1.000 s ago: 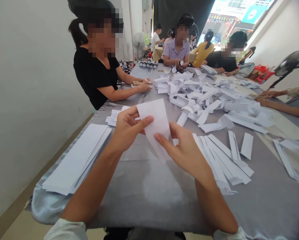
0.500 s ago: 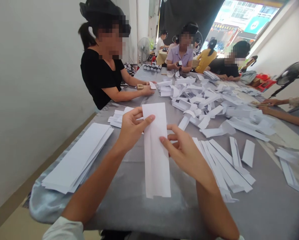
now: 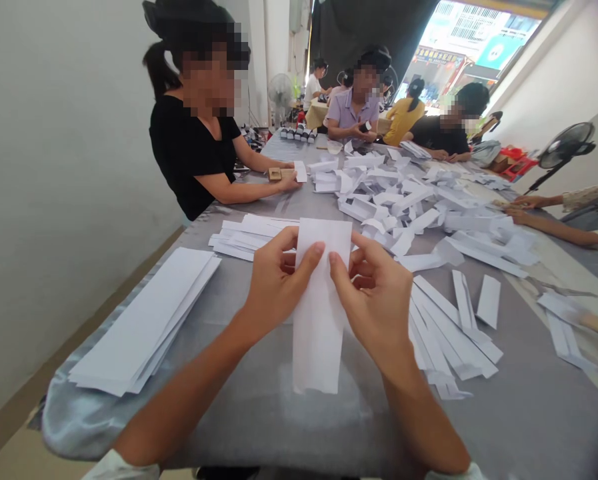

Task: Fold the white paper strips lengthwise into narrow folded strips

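A long white paper strip [image 3: 319, 333] hangs upright above the table between my hands. My left hand [image 3: 281, 277] pinches its left edge near the top, thumb on the near face and fingers behind. On the opposite edge my right hand [image 3: 371, 283] grips it the same way, and the two thumbs lie close together. To the left rests a stack of flat white paper sheets [image 3: 149, 313]. Beyond my left hand is a smaller pile of paper strips [image 3: 239, 233]. Several folded strips [image 3: 449, 327] fan out to the right of my right hand.
A large heap of folded white papers [image 3: 379, 187] covers the middle of the grey-clothed table [image 3: 219, 413]. A co-worker in black [image 3: 193, 153] at the left holds a small wooden block [image 3: 275, 175] and paper. Other people sit farther back. A fan [image 3: 566, 147] stands at right.
My right hand has moved up the strip to the level of my left, its thumb now near the other. The strip's upper part looks wider. The whole view has shifted slightly.
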{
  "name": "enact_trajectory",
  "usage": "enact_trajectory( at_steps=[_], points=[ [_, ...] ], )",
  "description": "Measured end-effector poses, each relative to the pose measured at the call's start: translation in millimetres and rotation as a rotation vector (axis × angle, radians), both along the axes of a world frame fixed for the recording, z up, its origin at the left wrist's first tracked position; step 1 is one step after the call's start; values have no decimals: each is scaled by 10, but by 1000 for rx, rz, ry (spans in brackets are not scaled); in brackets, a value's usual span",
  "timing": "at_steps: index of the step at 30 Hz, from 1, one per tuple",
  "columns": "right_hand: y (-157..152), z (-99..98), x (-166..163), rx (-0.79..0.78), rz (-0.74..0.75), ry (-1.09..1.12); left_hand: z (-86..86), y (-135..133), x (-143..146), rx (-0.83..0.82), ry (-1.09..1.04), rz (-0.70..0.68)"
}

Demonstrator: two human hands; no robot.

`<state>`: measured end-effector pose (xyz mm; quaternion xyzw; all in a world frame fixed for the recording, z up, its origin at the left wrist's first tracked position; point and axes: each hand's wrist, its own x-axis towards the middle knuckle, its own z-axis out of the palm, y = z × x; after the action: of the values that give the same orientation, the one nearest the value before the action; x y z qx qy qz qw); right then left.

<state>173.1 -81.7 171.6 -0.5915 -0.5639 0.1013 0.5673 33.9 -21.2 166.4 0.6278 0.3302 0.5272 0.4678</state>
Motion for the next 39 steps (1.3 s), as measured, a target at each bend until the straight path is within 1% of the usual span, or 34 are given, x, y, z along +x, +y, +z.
enact_trajectory(
  at_steps=[2,4,6,9,11,12,13,15,18,21,24,26,28,31,33,35,37,39],
  points=[
    [36,-30,-29,87,-69,-116,-37,-4,18,36,37,41],
    [58,-44,-43,116,-77,-147,-58,0,26,62,44,77],
    [64,-41,-32,60,-11,-87,-60,21,18,79,16,113],
    [60,-21,17,-123,160,-8,-55,96,-17,101,-47,187],
    [60,-18,43,-225,254,-51,-67,171,-45,131,-65,247],
    [62,-22,49,-252,284,-95,-81,213,-56,152,-66,276],
    [67,-30,49,-258,298,-147,-100,256,-65,174,-62,301],
    [80,-57,35,-223,284,-262,-152,344,-76,202,-49,335],
    [101,-110,1,-186,280,-400,-249,475,-86,201,-31,363],
    [103,-151,-41,-223,332,-413,-339,591,-101,172,-43,381],
    [81,-161,-94,-225,355,-370,-391,648,-109,128,-56,350],
    [65,-154,-124,-209,385,-331,-392,641,-104,115,-51,320],
    [62,-143,-139,-198,431,-232,-362,599,-91,110,-67,277],
    [97,-129,-134,-173,472,72,-269,485,-66,80,-130,146],
    [144,-127,-121,-143,473,295,-202,385,-49,33,-145,34],
    [195,-132,-111,-116,455,451,-151,281,-31,-17,-141,-52],
    [237,-142,-104,-96,429,532,-125,190,-12,-32,-146,-88],
    [264,-149,-102,-84,417,580,-121,125,5,-18,-148,-84]
  ],
)
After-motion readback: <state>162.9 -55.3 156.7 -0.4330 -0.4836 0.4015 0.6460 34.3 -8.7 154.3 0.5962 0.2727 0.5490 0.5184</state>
